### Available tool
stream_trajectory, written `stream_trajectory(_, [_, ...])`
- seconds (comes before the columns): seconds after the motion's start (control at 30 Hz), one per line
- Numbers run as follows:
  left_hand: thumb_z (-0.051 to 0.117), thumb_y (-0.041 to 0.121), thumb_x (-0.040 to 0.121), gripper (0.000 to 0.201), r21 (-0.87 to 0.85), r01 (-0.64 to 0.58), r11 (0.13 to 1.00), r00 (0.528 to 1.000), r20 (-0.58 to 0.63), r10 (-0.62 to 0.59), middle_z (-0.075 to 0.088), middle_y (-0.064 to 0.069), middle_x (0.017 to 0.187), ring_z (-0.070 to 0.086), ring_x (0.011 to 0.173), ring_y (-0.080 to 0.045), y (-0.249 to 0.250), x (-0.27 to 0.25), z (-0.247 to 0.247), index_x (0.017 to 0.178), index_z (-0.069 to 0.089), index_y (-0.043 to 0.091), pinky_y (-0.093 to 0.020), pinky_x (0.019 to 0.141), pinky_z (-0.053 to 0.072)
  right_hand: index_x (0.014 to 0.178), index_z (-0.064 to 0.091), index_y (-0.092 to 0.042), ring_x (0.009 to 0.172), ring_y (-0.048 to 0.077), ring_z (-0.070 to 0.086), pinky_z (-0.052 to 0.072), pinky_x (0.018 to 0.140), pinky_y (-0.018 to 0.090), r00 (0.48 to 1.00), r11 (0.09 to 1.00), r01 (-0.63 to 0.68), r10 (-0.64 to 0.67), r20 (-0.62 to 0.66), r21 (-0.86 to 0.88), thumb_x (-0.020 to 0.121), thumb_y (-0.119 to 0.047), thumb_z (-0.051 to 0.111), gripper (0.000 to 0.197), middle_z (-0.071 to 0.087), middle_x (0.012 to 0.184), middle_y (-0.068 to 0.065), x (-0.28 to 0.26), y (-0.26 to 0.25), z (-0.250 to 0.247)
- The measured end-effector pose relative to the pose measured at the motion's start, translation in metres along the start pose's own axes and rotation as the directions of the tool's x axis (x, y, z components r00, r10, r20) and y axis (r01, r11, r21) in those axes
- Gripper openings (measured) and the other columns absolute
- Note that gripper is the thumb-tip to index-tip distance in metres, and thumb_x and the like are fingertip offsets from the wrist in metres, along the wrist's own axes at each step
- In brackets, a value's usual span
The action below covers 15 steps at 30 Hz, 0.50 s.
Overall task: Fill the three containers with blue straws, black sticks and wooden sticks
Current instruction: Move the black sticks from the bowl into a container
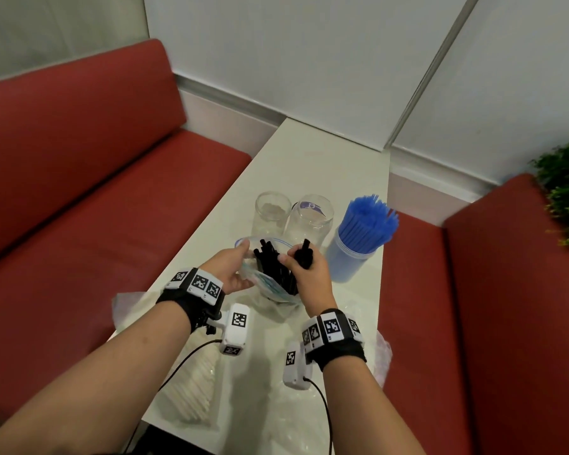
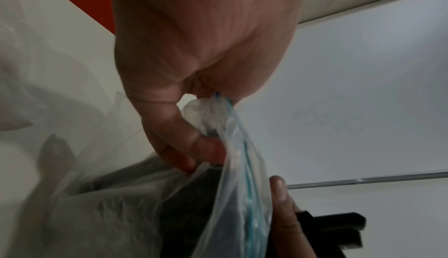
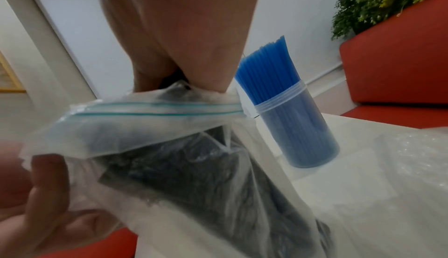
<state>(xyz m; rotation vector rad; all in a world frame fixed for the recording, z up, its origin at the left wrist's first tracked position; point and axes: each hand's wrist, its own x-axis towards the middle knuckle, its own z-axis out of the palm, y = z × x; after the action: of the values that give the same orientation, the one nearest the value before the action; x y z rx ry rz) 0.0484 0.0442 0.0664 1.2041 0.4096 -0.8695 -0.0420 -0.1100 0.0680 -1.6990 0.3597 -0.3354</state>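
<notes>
Sticks [image 1: 270,261], the black ones, sit in a zip bag [image 1: 266,284] above the desk [image 1: 309,152]; the left hand [image 1: 234,270] pinches its rim open while the right hand [image 1: 309,274] clamps a bundle [image 1: 304,254]. Best to draw the bundle straight out, ends level, then lower it into the nearer empty jar [image 1: 309,221], beside the filled straw tub [image 1: 355,257].

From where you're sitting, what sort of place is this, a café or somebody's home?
Probably a café or canteen booth, though I can't be sure. Red padded bench seats flank a narrow white table, a container of blue straws stands on it, and a leafy green plant tops the right-hand seat back.
</notes>
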Motion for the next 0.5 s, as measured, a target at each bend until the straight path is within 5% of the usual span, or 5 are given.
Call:
stream_trajectory(0.07, [0.044,0.046,0.103,0.043,-0.002,-0.004,1.0,1.0,0.004,0.004,0.069,-0.012,0.097,0.068,0.077,-0.023,0.0,0.004,0.001,0.117,0.06,0.008,-0.036,0.063,0.058,0.085,0.062,-0.015,0.071,0.002,0.062,0.049,0.067,0.016,0.999,0.999,0.026,-0.026,-0.028,0.018,0.086,-0.025,0.076,0.017,0.066,0.073,-0.012,0.003,0.001,-0.001])
stream_trajectory(0.17, [0.043,0.046,0.104,0.046,-0.018,-0.005,1.0,0.999,0.036,0.005,0.068,-0.014,0.105,0.068,0.084,-0.026,0.001,0.007,0.003,0.121,0.06,0.007,-0.039,0.069,0.057,0.085,0.064,-0.009,0.068,0.005,0.063,0.048,0.065,0.017,1.0,0.999,0.011,-0.011,0.007,-0.041,0.087,-0.033,0.075,0.027,0.067,0.07,-0.008,0.008,-0.003,-0.004])
stream_trajectory(0.33, [0.043,0.045,0.104,0.043,0.008,-0.003,1.0,0.999,0.054,0.003,0.069,-0.013,0.104,0.069,0.082,-0.024,0.008,0.005,0.009,0.114,0.062,0.008,-0.035,0.062,0.058,0.085,0.065,0.001,0.063,0.011,0.06,0.05,0.069,0.028,0.997,0.991,-0.004,0.014,0.08,-0.132,0.092,-0.03,0.072,0.033,0.066,0.069,0.001,0.021,-0.032,-0.014])
stream_trajectory(0.5, [0.046,0.046,0.103,0.039,0.051,0.007,0.999,1.0,0.024,-0.008,0.067,-0.011,0.096,0.069,0.068,-0.02,0.016,0.01,0.013,0.108,0.061,0.01,-0.03,0.05,0.057,0.088,0.066,0.001,0.067,0.015,0.063,0.051,0.071,0.03,0.986,0.986,0.157,-0.153,0.066,-0.061,0.092,-0.035,0.071,0.037,0.069,0.07,0.002,0.07,-0.126,-0.035])
